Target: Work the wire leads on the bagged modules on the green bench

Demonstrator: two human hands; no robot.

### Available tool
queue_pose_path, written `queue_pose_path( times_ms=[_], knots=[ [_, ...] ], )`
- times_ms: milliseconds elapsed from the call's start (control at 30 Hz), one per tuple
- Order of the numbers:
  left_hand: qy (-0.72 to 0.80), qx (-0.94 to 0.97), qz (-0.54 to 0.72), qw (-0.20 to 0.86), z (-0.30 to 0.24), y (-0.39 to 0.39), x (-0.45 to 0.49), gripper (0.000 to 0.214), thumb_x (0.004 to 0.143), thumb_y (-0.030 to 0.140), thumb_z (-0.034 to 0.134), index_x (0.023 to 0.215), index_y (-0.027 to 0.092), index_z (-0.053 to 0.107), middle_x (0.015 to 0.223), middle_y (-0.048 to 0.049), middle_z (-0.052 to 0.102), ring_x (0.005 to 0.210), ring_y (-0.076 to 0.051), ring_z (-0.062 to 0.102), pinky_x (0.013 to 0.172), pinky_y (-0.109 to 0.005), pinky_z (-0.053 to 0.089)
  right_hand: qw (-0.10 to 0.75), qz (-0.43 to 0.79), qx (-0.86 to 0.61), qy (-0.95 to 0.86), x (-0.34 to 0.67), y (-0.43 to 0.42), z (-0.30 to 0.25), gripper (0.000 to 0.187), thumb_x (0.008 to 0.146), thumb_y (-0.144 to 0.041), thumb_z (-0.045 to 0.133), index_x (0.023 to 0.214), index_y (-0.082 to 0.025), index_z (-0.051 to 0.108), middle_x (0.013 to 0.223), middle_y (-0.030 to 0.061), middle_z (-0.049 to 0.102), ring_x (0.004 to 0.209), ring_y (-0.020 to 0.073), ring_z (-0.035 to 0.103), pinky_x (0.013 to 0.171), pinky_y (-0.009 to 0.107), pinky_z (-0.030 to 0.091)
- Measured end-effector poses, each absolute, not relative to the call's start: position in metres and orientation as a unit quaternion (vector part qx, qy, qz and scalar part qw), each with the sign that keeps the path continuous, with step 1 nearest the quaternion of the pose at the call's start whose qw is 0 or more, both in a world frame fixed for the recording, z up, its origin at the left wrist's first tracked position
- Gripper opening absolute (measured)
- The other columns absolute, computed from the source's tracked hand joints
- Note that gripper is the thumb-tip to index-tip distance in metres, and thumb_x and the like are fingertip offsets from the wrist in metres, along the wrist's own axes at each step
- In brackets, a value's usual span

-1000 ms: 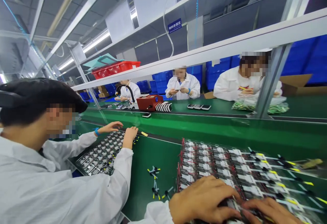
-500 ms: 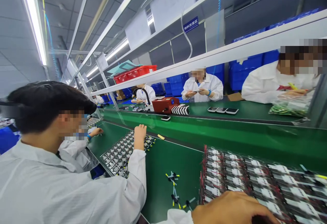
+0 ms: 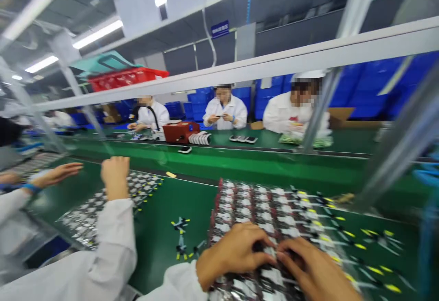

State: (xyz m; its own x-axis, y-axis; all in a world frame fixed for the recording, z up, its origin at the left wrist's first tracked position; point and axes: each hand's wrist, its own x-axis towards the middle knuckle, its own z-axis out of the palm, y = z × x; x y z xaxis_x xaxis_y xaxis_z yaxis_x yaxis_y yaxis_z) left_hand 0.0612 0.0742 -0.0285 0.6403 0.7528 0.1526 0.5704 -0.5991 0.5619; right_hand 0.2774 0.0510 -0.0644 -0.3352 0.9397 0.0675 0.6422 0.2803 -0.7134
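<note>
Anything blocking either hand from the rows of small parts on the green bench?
Nothing visible: the left hand and right hand are directly over the rows of small parts. Blur could hide finer obstructions.

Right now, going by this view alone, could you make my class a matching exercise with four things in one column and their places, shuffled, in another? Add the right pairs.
Things
1. left hand
2. rows of small parts
3. red tray
4. red box

Places
A. partly covered by both hands
B. on the far bench
C. fingertips close to those of the right hand
D. on the white shelf

Right pairs: 1-C, 2-A, 3-D, 4-B
</note>
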Motion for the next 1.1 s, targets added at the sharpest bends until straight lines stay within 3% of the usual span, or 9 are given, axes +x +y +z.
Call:
queue_pose_path(
  times_ms=[367,533,867,1100],
  knots=[
    [0.397,0.855,0.187,0.276,-0.021,0.077,0.063,0.022,0.087,0.036,0.072,0.098,0.017,0.071,0.096,-0.0069,0.072,0.095,-0.022,0.064,0.085,-0.030,0.047,0.202,0.273,-0.572,-0.746,0.257,0.044,-0.026,0.019,0.093,-0.018,0.047,0.088,-0.020,0.065,0.091,0.0053,0.062,0.083,0.0231,0.060,0.076,0.032,0.041],
    [0.386,0.854,0.197,0.288,-0.023,0.078,0.061,0.024,0.086,0.038,0.073,0.100,0.019,0.071,0.098,-0.0057,0.073,0.096,-0.022,0.065,0.085,-0.029,0.046,0.213,0.271,-0.581,-0.737,0.260,0.044,-0.028,0.018,0.092,-0.020,0.048,0.094,-0.020,0.066,0.091,0.0045,0.065,0.082,0.0237,0.060,0.076,0.032,0.040],
    [0.359,0.868,0.213,0.268,-0.032,0.081,0.062,0.025,0.086,0.042,0.072,0.100,0.021,0.075,0.089,-0.0038,0.074,0.091,-0.020,0.065,0.084,-0.028,0.045,0.208,0.277,-0.557,-0.755,0.263,0.048,-0.044,0.027,0.090,-0.034,0.041,0.087,-0.023,0.065,0.083,0.0036,0.066,0.076,0.0235,0.060,0.069,0.032,0.040],
    [0.374,0.878,0.172,0.242,-0.017,0.072,0.061,0.035,0.087,0.038,0.071,0.118,0.023,0.069,0.108,-0.0072,0.071,0.106,-0.024,0.062,0.094,-0.033,0.047,0.282,0.152,-0.566,-0.760,0.290,0.035,-0.016,0.038,0.091,-0.045,0.043,0.103,-0.025,0.073,0.111,0.0097,0.065,0.103,0.0315,0.060,0.091,0.046,0.048]
  ],
)
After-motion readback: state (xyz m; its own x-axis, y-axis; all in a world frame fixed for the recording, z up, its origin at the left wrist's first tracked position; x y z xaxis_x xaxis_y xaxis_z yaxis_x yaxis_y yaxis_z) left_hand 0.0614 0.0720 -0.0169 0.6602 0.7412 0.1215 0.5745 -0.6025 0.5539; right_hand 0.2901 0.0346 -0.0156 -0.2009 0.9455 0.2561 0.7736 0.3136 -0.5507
